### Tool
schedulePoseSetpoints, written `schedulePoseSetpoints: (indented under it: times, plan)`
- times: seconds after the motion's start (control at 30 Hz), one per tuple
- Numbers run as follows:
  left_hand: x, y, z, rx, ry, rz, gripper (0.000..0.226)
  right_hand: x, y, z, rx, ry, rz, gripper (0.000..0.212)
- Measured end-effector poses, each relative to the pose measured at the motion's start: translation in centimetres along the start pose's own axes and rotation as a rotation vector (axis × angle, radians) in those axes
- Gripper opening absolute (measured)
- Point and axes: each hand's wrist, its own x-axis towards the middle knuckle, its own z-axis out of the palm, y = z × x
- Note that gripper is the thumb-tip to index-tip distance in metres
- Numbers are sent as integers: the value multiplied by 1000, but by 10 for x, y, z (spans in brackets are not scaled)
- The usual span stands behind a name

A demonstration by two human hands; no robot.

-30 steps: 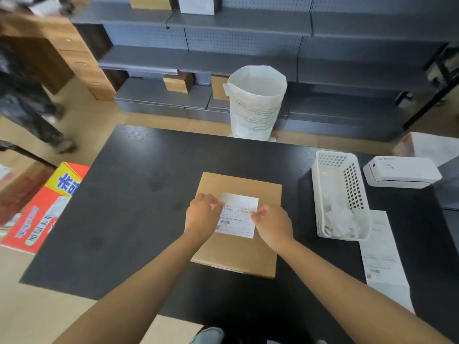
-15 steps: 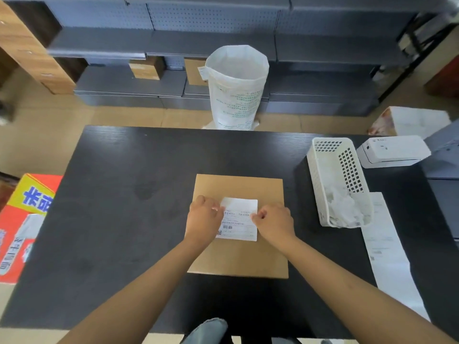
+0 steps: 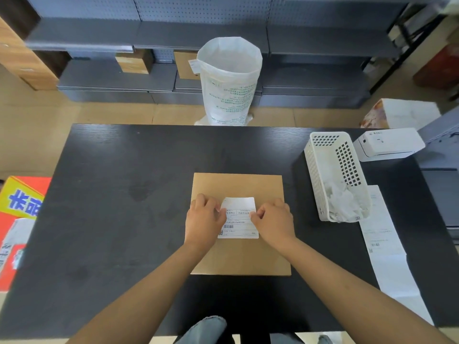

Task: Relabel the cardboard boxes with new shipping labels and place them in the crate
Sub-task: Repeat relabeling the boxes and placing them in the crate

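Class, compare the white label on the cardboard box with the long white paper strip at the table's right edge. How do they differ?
The label is short and nearly square; the paper strip is long and narrow. The label lies on the cardboard box, touched by both hands; the paper strip lies on the table, untouched. Both are white and printed.

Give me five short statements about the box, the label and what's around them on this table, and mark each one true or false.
1. A flat brown cardboard box lies on the black table. True.
2. The white shipping label lies on the bare table beside the box. False: it lies on top of the box.
3. Both the left hand and the right hand are at the label's side edges. True.
4. The white perforated plastic basket holds only a roll of tape. False: it holds crumpled white paper.
5. A white label printer sits at the table's far right corner. True.
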Motion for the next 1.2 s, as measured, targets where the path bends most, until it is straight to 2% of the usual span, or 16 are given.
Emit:
schedulePoseSetpoints:
  times: [0.17,0.27,0.3,0.37,0.43,0.5,0.63,0.9,1.03,1.1,1.2]
  plan:
    - [-4,1,2,66,30,18,21,1,1,0,-38,6,-13,23]
    - [-3,2,-2,5,65,-9,29,-5,-1,1,35,126,-3,20]
    - [-3,2,-3,35,87,56,28,-8,-1,2,31,191,-32,22]
    - [-5,1,-3,140,111,270,32,-14,0,5,-59,299,-222,19]
    - [-8,0,-1,200,46,472,42,-17,3,13,-161,322,-446,32]
    - [-12,-2,3,307,-55,578,49,-14,6,19,-260,265,-575,49]
    - [-15,-11,3,355,-203,449,54,-3,19,27,-344,63,-536,68]
    - [-15,-20,11,439,-272,336,60,0,28,34,-409,12,-471,70]
    - [-10,-23,3,320,-296,361,58,3,33,27,-312,-46,-521,68]
    - [-10,-30,-5,365,-302,435,60,5,39,18,-256,-95,-560,68]
    - [-12,-39,-13,471,-316,500,67,7,49,12,-443,-123,-642,72]
